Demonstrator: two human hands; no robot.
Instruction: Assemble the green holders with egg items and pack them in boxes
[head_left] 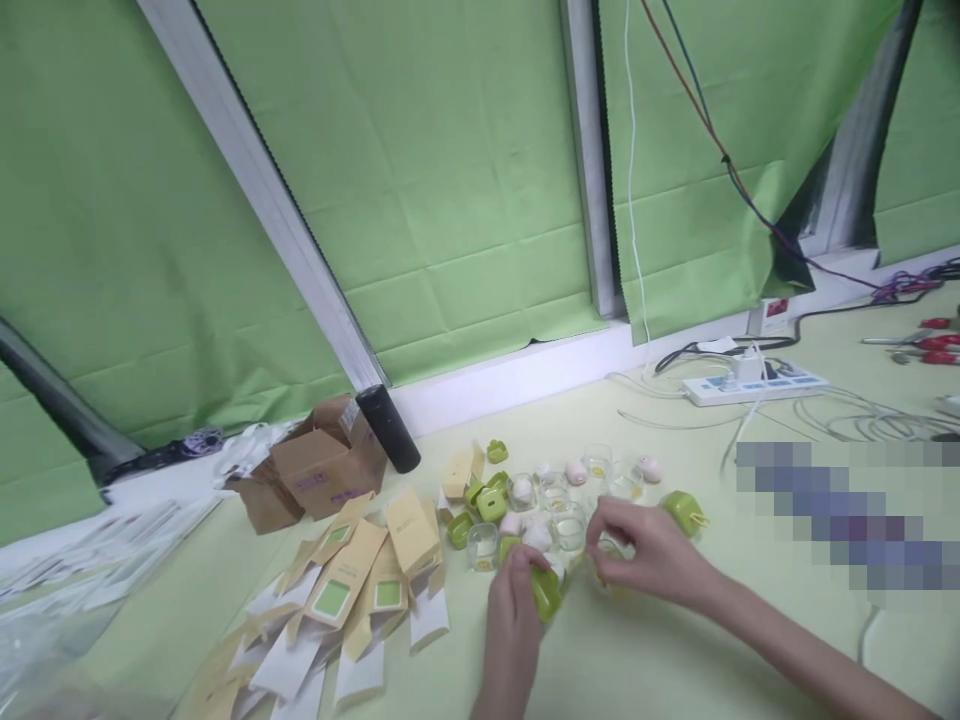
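Note:
My left hand [517, 610] is closed on a green case [546, 592] near the bottom middle. To its right, my right hand [645, 550] has thumb and fingers pinched together; a thin yellow strand runs from the case towards them, and what the fingertips hold is too small to make out. Behind both hands lie small clear containers [568, 526] and pale pink pieces [537, 532]. More green cases [492, 503] are heaped to the left of these. Another green case [682, 511] with a yellow loop lies just behind my right wrist.
Opened tan cartons [352, 570] are piled at the left front. Behind them stand a brown cardboard box [326, 460] and a black cylinder [388, 428]. A power strip [754, 385] with cables and red-handled tools [941, 343] lie at the back right.

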